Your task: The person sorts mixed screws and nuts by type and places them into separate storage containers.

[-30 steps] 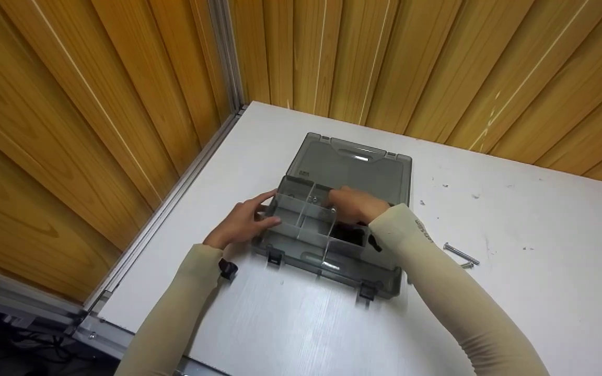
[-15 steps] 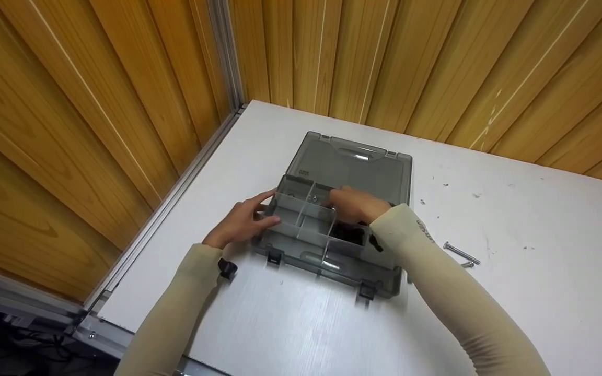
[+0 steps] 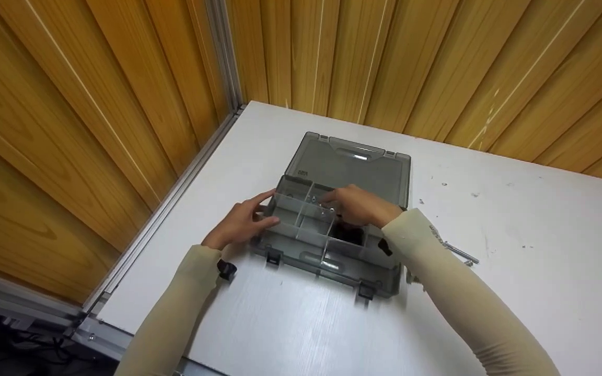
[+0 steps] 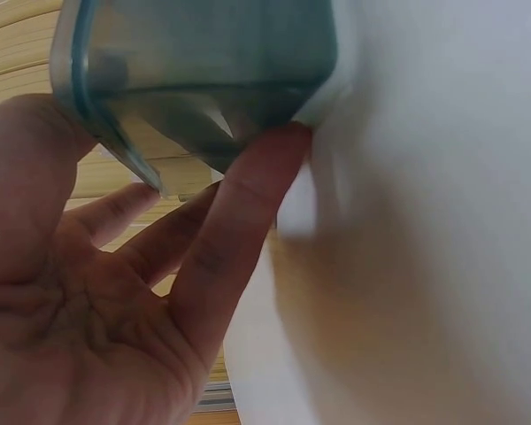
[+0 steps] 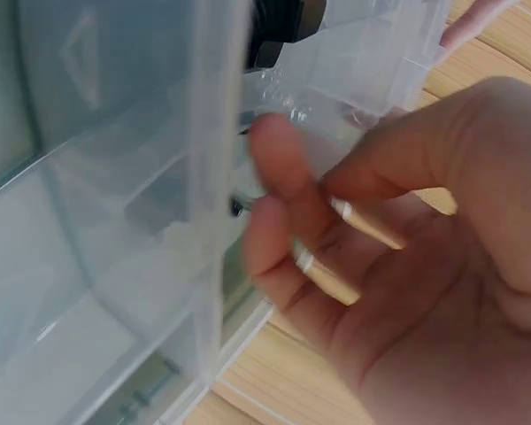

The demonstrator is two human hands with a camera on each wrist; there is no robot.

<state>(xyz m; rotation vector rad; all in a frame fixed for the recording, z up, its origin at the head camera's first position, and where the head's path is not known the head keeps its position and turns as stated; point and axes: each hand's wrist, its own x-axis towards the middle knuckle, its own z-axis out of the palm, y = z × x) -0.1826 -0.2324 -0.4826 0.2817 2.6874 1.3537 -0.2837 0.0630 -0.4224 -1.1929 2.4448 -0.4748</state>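
A grey see-through organizer box point(image 3: 290, 246) lies open on the white table, its lid point(image 3: 353, 167) folded back flat behind it. At its left end my left hand point(image 3: 241, 222) holds the side wall, thumb by the rim; in the left wrist view a finger reaches the lower edge of the box point(image 4: 212, 53). My right hand point(image 3: 358, 203) is over a rear compartment, fingertips down inside it. Small silver hardware pieces point(image 3: 313, 199) lie near those fingers. In the right wrist view the fingers point(image 5: 279, 150) are curled with the thumb close; I cannot tell whether they pinch something small.
Something black point(image 3: 348, 233) sits in a middle compartment. A long bolt point(image 3: 463, 254) lies on the table to the right, partly behind the right sleeve. Two black latches point(image 3: 365, 291) hang at the box front. Wood-patterned walls point(image 3: 416, 68) stand behind and left.
My right hand has shifted slightly right and risen a little, uncovering more silver pieces in the rear compartment. The right sleeve now covers part of the bolt. The left hand stays put.
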